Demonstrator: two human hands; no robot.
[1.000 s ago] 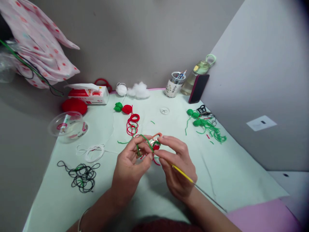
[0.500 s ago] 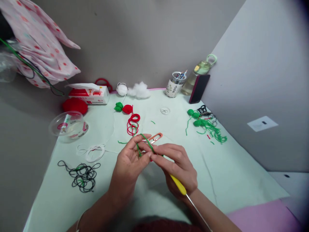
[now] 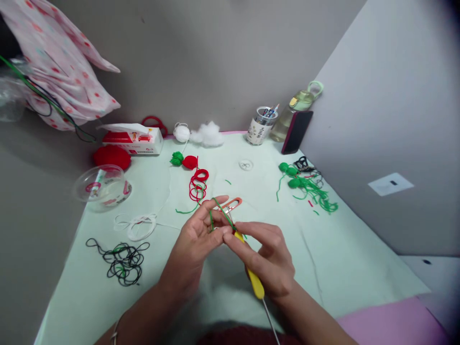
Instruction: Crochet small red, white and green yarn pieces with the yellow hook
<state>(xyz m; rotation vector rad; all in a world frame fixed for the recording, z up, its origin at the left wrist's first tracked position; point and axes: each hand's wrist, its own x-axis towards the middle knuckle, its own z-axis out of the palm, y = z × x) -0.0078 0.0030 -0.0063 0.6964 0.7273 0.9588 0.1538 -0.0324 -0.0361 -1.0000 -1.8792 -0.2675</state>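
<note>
Left hand: my left hand [image 3: 194, 239] is nearly closed, thumb and fingertips pinching a small red piece [image 3: 233, 231], mostly hidden between both hands.
Green strand: the strand [image 3: 223, 212] loops over my raised left index finger and runs down to the red piece.
Right hand: my right hand [image 3: 269, 261] is closed around the yellow grip of a hook [image 3: 256, 283]; its thin metal rear end points down toward me.
Just beyond the fingers: an orange tool [image 3: 236, 201] with metal parts lies on the cloth [image 3: 345, 268].
Red and green yarn: a green ball [image 3: 176, 158] sits beside a red ball [image 3: 190, 162], with loose red loops [image 3: 198, 178] nearer me.
My left side: white cord [image 3: 142, 229], tangled black cord [image 3: 125, 266], a clear tub [image 3: 122, 189], a red bundle [image 3: 112, 157] against a tissue box [image 3: 149, 145].
Back edge: white ball [image 3: 181, 133] next to fluffy stuffing [image 3: 208, 134]; then a pen jar [image 3: 258, 132], with a bottle [image 3: 283, 122] behind a tilted phone [image 3: 297, 132].
My right side: green balls and strands [image 3: 293, 183] lie near a black clip [image 3: 302, 164].
Middle: I see a small clear dish [image 3: 246, 165].
</note>
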